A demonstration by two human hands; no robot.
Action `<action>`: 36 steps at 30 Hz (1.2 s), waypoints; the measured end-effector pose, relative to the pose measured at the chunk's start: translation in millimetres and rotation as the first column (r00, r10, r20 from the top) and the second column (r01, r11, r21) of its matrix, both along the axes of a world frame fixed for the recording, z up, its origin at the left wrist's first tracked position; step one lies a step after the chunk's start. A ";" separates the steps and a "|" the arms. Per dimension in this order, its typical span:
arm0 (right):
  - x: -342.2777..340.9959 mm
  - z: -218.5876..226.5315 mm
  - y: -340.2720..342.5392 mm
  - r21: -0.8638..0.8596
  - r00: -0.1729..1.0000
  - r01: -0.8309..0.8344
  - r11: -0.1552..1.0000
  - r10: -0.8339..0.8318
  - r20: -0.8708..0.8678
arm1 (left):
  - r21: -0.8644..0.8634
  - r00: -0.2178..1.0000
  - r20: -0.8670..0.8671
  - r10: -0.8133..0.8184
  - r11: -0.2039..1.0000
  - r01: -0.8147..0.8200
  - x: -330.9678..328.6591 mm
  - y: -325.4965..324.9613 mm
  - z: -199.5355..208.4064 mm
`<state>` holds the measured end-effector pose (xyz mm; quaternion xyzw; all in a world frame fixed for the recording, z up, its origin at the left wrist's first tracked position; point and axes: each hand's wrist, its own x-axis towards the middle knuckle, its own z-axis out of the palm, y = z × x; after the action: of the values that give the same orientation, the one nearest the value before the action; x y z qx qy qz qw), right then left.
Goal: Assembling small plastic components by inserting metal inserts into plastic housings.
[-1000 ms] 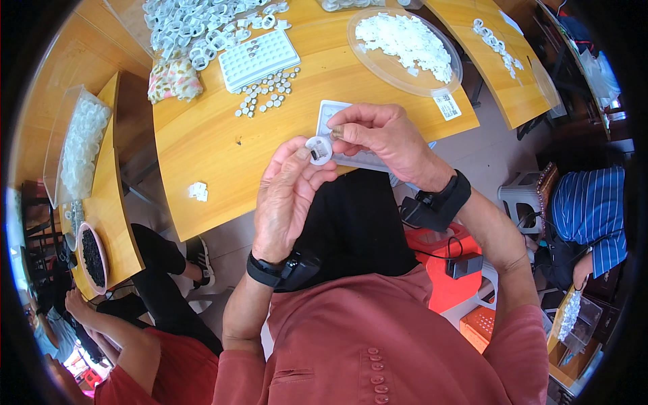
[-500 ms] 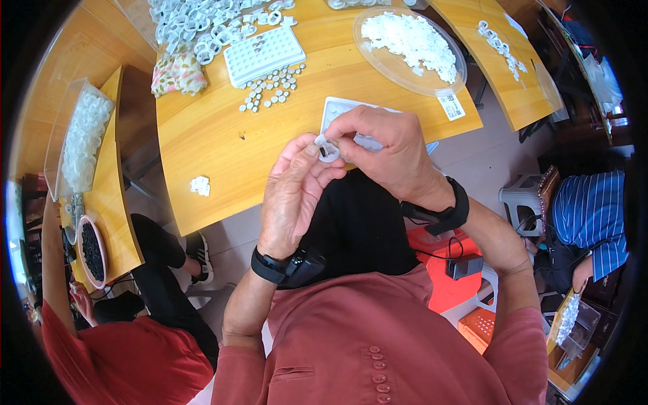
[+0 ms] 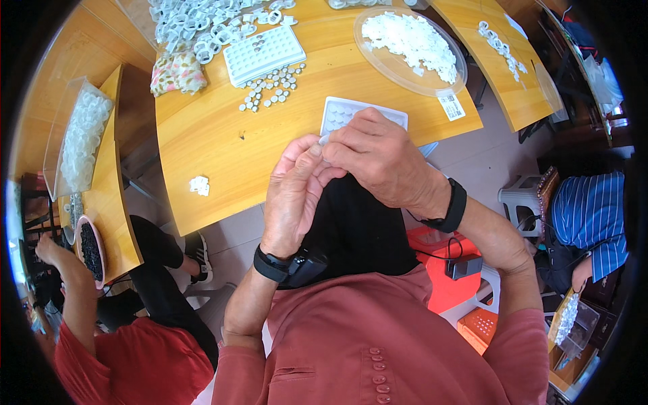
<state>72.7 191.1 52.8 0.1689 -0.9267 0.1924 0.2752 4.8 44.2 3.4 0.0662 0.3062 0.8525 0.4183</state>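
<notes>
Over the table's front edge, my left hand is closed, pinching a small white plastic part between thumb and fingers. My right hand is closed on the same part from the right, knuckles up, and covers most of it. Whether the right fingertips also hold a smaller piece cannot be seen. Just behind the right hand lies a white tray with round cells, partly hidden by it. Farther back stands another white tray of round pockets, with several loose silvery button-shaped pieces before it.
White ring-shaped parts are heaped at the back left, beside a patterned cloth bundle. A clear round plate bears white pieces. Small white pieces lie front left. Co-workers sit left in a red shirt and right in striped blue.
My right hand has turned over the white part, now hiding its dark slot, and more of the tray behind shows. The left co-worker's arm has risen.
</notes>
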 end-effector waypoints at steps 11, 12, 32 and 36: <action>-9.9 -5.2 19.0 -0.803 0.832 0.273 0.530 0.290 0.474 | -0.025 0.996 0.078 -0.041 0.999 0.044 -4.2 -5.2 -0.2; -9.8 -5.8 16.5 -0.852 0.848 0.274 0.445 0.306 0.432 | -0.004 0.995 0.085 -0.044 0.999 0.045 -4.0 -5.3 0.0; -6.2 -20.5 64.6 -0.337 0.914 0.255 0.906 -0.113 0.390 | -0.013 1.000 0.027 -0.012 1.000 0.012 -11.3 -17.6 -8.5; -7.8 -21.9 56.2 -0.123 0.938 0.158 0.980 -0.111 0.328 | -0.017 0.999 0.049 -0.008 1.000 0.009 -12.3 -17.0 -6.8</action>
<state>64.9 247.3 30.9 0.0507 -0.9516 0.2659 0.1457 -7.5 27.2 -3.4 0.0431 0.3029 0.8495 0.4298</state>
